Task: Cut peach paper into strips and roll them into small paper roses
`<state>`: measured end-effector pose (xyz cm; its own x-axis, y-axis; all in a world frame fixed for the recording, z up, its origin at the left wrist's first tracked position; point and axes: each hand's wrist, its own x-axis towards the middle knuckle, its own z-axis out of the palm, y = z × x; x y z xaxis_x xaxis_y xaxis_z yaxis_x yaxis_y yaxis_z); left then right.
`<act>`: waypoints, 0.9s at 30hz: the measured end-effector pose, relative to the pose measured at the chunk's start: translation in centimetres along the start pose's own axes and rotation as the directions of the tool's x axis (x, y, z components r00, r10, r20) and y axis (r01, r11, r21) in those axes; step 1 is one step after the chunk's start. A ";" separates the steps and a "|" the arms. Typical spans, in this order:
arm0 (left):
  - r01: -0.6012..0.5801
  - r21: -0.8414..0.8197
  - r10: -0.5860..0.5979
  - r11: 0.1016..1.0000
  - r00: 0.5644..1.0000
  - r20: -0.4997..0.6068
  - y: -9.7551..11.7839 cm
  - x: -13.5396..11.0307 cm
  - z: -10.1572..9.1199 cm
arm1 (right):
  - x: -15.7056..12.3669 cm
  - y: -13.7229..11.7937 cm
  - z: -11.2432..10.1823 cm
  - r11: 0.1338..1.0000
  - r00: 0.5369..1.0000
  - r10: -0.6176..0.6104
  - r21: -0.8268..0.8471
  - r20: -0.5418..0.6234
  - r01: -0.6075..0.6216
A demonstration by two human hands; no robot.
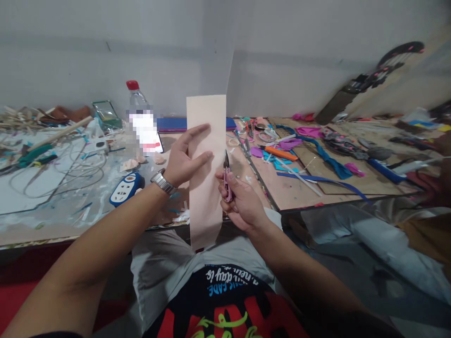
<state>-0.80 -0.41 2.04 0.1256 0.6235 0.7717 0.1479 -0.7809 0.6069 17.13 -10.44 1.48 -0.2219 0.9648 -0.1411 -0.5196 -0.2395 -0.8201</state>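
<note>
A long pale beige strip (206, 197), thin like paper or card, is upright in front of me, its lower end curving down over my lap. My left hand (186, 157) grips its left edge; the thumb and a finger stretch across the near face, and the other fingers are hidden. In my right hand (243, 199) is a pair of small thread snips (228, 183) with pink handles, blades pointing up. The blades stand beside the strip's right edge; I cannot tell whether they touch it. Some right fingers curl behind the snips close to that edge.
Worktable (169, 188) with scraps across it. To the left are a phone (144, 131), a bottle (137, 98), a blue power strip (126, 188) and cables. To the right lie an orange cutter (281, 153) and blue ribbon (327, 159). Another person's legs (384, 239) are at right.
</note>
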 end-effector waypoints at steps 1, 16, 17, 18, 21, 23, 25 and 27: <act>0.010 -0.020 -0.010 1.000 1.000 -0.015 -0.1 0.0 0.0 | -0.1 0.0 0.0 1.000 1.000 0.004 -0.001 0.004 -0.004; 0.089 -0.048 -0.090 0.995 0.996 -0.018 0.1 -0.1 0.0 | -0.2 -0.4 0.3 1.000 1.000 0.002 -0.024 0.030 -0.001; 0.093 -0.053 -0.094 0.994 0.995 -0.017 0.1 -0.1 0.0 | -0.2 -0.4 0.3 1.000 1.000 0.003 -0.026 0.030 -0.002; 0.096 -0.057 -0.097 0.994 0.995 -0.015 0.1 -0.1 0.0 | -0.2 -0.4 0.3 1.000 1.000 0.003 -0.027 0.030 -0.002; 0.095 -0.055 -0.095 0.994 0.995 -0.006 0.0 -0.1 -0.1 | -0.2 -0.4 0.2 1.000 1.000 0.009 -0.029 0.028 -0.009; 0.089 -0.049 -0.089 0.995 0.996 0.001 0.0 0.0 -0.1 | -0.1 -0.3 0.2 0.999 1.000 0.015 -0.032 0.025 -0.014; 0.083 -0.049 -0.083 0.995 0.997 0.005 0.0 0.0 -0.2 | -0.1 -0.3 0.1 0.999 1.000 0.018 -0.038 0.025 -0.017; 0.080 -0.055 -0.080 0.995 0.997 0.009 0.1 0.0 -0.1 | -0.1 -0.3 0.1 0.999 0.999 0.020 -0.043 0.027 -0.019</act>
<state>-0.93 -0.45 2.13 0.1219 0.6842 0.7191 0.1035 -0.7293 0.6764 17.23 -10.48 1.74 -0.2545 0.9565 -0.1424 -0.4791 -0.2526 -0.8406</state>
